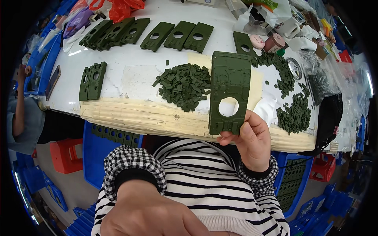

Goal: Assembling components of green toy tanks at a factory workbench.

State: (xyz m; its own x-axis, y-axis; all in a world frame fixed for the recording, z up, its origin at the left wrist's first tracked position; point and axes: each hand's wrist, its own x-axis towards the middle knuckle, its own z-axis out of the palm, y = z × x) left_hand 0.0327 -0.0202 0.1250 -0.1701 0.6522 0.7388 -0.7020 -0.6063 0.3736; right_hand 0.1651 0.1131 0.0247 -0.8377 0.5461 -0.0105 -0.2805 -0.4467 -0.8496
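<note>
In my right hand (254,139) I hold a dark green plastic model hull plate (230,78) upright by its lower end, thumb in front and fingers behind. The plate is long, with raised detail and one round hole near its lower end. My left hand (151,214) is raised close to the camera at the lower edge. Its back shows, but its fingers are cut off or hidden. Just left of the held plate lies a heap of small green plastic pieces (185,86) on the white table (134,78).
More green plates (157,36) lie in a row at the back, with a pair (92,81) at the left. Loose green pieces (294,114) spread at the right, near a round metal tin (293,69). Blue bins (91,157) flank my lap. A person (23,118) is at far left.
</note>
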